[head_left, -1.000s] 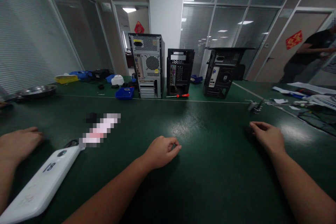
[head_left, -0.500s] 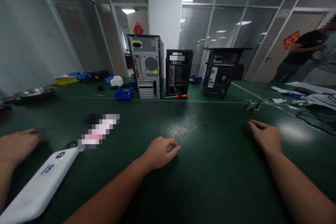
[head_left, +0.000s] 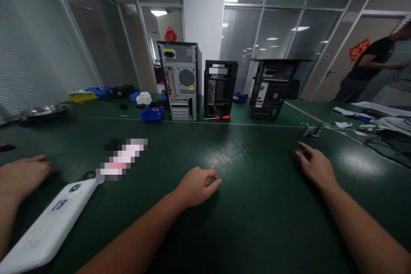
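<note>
My left hand rests on the green tabletop, its fingers curled in and the thumb drawn close to them; nothing shows inside. To the right, my right hand lies low over the table with thumb and index finger slightly apart. A tiny dark thing shows between those two fingertips, too small to name. Just beyond them stand small metal pieces. A red-handled screwdriver lies farther back, before the middle one of the computer cases.
A larger computer case and a black one flank the middle case. A blue bin and a metal tray are left. A white board marked 18 lies near another person's hand. Papers and cables sit right.
My right hand has shifted slightly left, and its thumb and index finger have parted. My left hand has stayed in place. A dark object at the far left shows differently.
</note>
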{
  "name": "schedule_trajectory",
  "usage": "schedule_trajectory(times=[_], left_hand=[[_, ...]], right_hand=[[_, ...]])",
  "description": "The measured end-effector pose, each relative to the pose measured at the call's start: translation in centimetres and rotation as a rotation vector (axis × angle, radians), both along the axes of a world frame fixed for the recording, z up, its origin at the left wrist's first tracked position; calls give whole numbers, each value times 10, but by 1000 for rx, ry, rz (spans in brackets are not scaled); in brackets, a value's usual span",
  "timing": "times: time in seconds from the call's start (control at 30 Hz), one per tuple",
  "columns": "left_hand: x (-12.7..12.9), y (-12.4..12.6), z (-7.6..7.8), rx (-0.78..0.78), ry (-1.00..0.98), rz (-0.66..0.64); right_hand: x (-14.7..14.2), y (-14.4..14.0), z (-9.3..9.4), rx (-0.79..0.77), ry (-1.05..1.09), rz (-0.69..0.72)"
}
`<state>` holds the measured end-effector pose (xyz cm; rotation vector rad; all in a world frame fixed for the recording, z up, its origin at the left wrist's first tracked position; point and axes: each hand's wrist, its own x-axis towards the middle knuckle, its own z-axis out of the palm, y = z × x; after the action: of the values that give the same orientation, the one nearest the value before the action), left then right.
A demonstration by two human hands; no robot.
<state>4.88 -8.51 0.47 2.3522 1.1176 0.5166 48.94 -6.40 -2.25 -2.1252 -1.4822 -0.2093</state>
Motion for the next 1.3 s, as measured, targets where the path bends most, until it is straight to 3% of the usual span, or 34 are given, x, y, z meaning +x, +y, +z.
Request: schedule_trajectory(times=[0.13,0.27,0.4,0.5,0.73,0.9,1.17,1.3], left_hand=[[0,1,-1,4,-17,-6],[0,0,1,-24,-28,-1],[-1,0,1,9,-19,-34],[-1,0,-1,56,13,-81],[0,-3,1,94,96,-119],[-1,-5,1,143,152,-108],[1,-4,0,193,174,-110],[2,-4,1,182,127,-35]], right_hand=[[-59,-6,20,101,-112,396],[-141,-30,40,62,-196,805],[-201,-52,42,57,-299,1030],[-218,-58,37,68,-327,1073],[-221,-58,31,76,-250,1094],[-224,-59,31,96,-253,1109],[-229,-61,32,0,-223,1080],[-221,-54,34,-9,-251,1025]])
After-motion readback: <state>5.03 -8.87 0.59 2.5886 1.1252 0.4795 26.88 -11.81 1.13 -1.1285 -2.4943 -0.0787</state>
